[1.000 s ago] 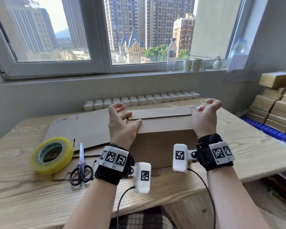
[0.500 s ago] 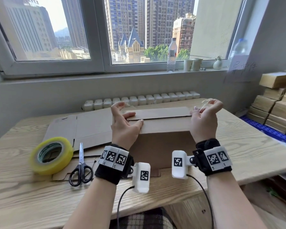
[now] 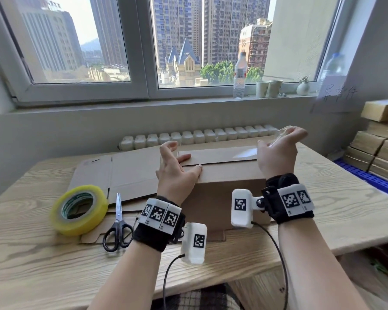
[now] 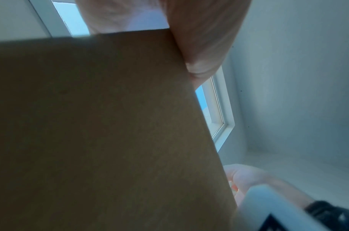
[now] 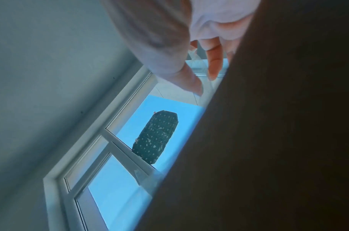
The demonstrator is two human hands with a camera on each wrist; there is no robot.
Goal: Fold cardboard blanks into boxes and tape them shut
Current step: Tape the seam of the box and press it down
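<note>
Head view: left hand (image 3: 177,173) flat, fingers spread, pressing box (image 3: 224,175) top; right hand (image 3: 278,153) pinches clear tape strip (image 3: 278,136) at far right corner

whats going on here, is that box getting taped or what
A person is closing a cardboard box on a wooden table. The left hand presses the top flaps down at the left end, thumb on the seam. The right hand pinches a strip of clear tape that runs over the far flap. A yellow tape roll and scissors lie on flat blanks to the left.
</note>
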